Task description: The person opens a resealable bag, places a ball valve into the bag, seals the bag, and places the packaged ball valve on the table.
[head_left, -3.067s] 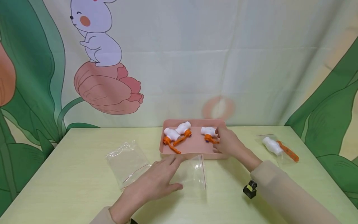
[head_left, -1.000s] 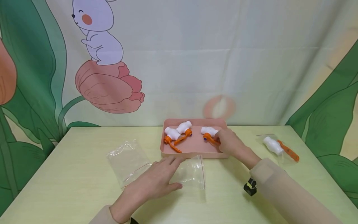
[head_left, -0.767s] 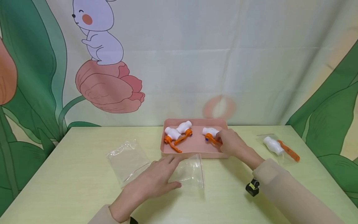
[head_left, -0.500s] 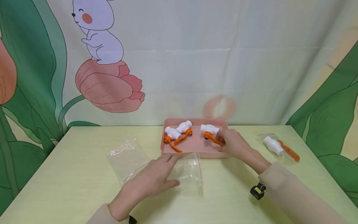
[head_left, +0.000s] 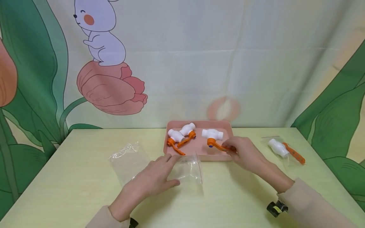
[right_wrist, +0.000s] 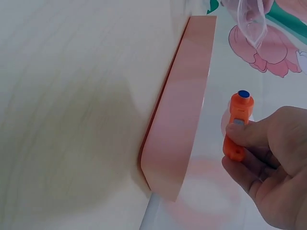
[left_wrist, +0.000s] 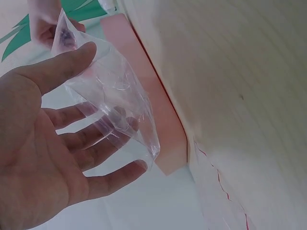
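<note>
My right hand (head_left: pixel 246 153) pinches the orange lever of a white ball valve (head_left: pixel 212 134) between thumb and fingers, over the right part of the pink tray (head_left: pixel 200 146). In the right wrist view the lever (right_wrist: pixel 240 108) shows its blue-capped end; the white body is hidden there. My left hand (head_left: pixel 152 177) holds a clear zip bag (head_left: pixel 186 169) up off the table, in front of the tray. In the left wrist view the bag (left_wrist: pixel 115 91) spans from the thumb to the spread fingers.
Two more ball valves (head_left: pixel 176 135) lie in the tray's left part. A flat clear zip bag (head_left: pixel 128 161) lies on the table at left. A bagged ball valve (head_left: pixel 278 148) lies at right. A printed curtain (head_left: pixel 182 63) hangs behind the table.
My right hand has taken hold of the valve's lever, lifted it and drawn it slightly toward me. My left hand has shifted a little left with the bag.
</note>
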Tool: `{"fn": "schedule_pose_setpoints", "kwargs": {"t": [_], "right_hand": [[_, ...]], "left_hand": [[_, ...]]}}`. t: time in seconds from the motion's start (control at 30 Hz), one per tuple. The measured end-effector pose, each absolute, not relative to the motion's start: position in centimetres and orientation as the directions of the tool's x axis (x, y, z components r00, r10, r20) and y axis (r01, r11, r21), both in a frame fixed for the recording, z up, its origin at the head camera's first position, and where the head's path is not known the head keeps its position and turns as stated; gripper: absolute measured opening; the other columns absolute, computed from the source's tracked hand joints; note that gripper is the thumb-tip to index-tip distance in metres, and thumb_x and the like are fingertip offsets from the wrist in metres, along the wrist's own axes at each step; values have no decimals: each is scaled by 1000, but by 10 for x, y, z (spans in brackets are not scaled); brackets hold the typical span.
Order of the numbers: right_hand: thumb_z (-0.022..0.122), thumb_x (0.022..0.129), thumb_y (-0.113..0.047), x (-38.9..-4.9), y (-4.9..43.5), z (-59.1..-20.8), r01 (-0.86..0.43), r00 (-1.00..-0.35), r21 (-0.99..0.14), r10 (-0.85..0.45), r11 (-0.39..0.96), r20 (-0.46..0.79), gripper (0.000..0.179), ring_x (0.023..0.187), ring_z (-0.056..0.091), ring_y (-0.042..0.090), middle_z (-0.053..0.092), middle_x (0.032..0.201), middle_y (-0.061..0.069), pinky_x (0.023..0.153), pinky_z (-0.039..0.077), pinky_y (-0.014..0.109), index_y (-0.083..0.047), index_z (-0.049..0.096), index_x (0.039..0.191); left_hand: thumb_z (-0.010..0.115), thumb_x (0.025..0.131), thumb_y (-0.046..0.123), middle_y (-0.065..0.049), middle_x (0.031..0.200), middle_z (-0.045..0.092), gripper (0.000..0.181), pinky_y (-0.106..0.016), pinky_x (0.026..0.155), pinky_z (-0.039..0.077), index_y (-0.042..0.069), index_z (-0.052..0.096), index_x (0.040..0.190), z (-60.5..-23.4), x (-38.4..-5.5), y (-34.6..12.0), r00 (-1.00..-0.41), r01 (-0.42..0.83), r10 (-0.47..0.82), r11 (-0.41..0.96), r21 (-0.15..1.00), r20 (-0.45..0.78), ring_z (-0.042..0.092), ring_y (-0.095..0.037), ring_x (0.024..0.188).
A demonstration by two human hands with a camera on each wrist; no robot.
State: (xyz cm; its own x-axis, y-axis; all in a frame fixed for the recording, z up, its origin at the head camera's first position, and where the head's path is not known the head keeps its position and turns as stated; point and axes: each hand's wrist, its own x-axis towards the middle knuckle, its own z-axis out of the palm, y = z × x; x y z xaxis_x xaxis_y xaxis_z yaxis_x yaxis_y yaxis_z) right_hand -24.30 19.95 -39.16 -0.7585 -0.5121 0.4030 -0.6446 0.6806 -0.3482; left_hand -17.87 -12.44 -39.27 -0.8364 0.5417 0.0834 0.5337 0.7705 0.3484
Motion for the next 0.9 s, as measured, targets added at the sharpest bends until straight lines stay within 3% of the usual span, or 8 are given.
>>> {"fn": "schedule_pose_setpoints", "kwargs": {"t": [0.33,0.57,0.77,0.9], "right_hand": [[81,80,12,-215,209,-390,-692,-712,-333,-532,640,458,26,77,60,8,69,90,-4,69,56,30,-6,78,98],[81,78,14,-202,212,-393,-782,-618,-332,-590,527,520,34,78,60,7,69,92,-5,66,56,29,-8,77,103],[81,76,17,-196,211,-393,-849,-527,-312,-638,426,562,51,78,58,7,68,95,-7,68,48,14,-12,76,117],[81,77,17,-195,209,-393,-865,-499,-293,-652,407,571,51,79,59,6,70,103,-8,69,44,9,-15,76,117]], "left_hand": [[84,88,25,-10,126,59,67,-54,91,52,11,49,144,-393,-184,-128,-856,506,509,784,361,94,61,-29,109],[85,88,25,-10,122,59,63,-53,87,53,9,50,138,-393,-185,-130,-853,513,509,782,354,113,62,-29,104],[85,88,27,-11,123,60,58,-53,87,53,10,51,132,-392,-187,-129,-865,494,489,796,349,111,62,-30,105],[85,88,26,-11,122,60,59,-53,88,52,10,50,133,-391,-186,-129,-862,500,493,789,356,117,62,-30,106]]}}
